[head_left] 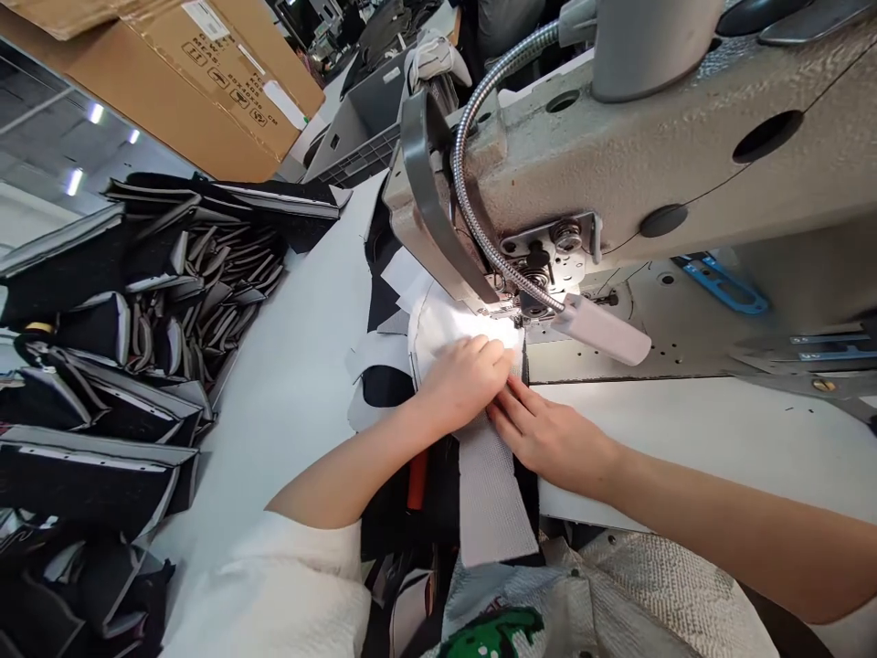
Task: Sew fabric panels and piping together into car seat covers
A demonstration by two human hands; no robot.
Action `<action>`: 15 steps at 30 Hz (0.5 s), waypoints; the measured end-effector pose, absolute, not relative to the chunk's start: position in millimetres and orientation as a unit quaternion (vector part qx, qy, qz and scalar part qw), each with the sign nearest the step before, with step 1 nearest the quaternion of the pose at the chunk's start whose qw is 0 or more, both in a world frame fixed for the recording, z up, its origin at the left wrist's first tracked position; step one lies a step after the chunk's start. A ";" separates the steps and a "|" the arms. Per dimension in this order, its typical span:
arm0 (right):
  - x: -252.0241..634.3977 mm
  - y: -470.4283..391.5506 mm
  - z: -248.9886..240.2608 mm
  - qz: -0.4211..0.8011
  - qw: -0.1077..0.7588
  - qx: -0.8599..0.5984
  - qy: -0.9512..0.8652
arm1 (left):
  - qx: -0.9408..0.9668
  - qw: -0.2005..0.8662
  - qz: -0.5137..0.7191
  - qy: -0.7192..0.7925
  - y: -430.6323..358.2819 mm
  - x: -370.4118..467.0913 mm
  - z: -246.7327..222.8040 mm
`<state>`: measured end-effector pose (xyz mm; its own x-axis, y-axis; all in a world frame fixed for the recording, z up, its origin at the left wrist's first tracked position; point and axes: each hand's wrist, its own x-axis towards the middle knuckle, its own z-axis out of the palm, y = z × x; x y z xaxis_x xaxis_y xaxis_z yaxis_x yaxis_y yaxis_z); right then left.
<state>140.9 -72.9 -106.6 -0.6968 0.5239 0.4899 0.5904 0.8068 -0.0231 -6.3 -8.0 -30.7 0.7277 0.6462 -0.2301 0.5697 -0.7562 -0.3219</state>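
Observation:
Under the lit head of a sewing machine [541, 274] lies a layered fabric piece [438, 329], white on top with grey mesh and black cloth at its edges. My left hand [470, 379] rests on it just in front of the needle area, fingers curled and pressed into the cloth. My right hand [548, 439] lies close beside it, fingers stretched along the fabric's right edge, tips partly hidden by the left hand. A grey mesh strip [493, 503] hangs from the work toward my lap. The needle tip is lost in glare.
Stacks of black and grey fabric pieces [206, 274] cover the left side of the white table [294, 356]. A cardboard box [226, 82] and a grey crate [370, 119] stand behind. A small lamp [607, 329] on a flexible metal neck hangs right of the needle area. Blue tweezers-like tool [723, 283] lies on the machine bed.

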 end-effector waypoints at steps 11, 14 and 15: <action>162.7 -69.0 -108.2 0.011 0.283 -0.252 -0.925 | -0.926 0.075 0.105 -0.356 -10.0 -12.5 -38.9; 166.4 -68.8 -109.7 0.043 0.280 -0.244 -0.927 | -0.924 0.076 0.096 -0.364 -14.5 -10.0 -40.1; 167.1 -68.6 -110.1 0.053 0.279 -0.246 -0.927 | -0.923 0.074 0.097 -0.366 -15.3 -8.9 -39.5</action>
<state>167.1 -68.6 -110.1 -0.7238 0.4852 0.4906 0.4266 0.8735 -0.2345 -8.9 -15.3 -39.5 0.7134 0.6894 -0.1257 0.6607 -0.7215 -0.2070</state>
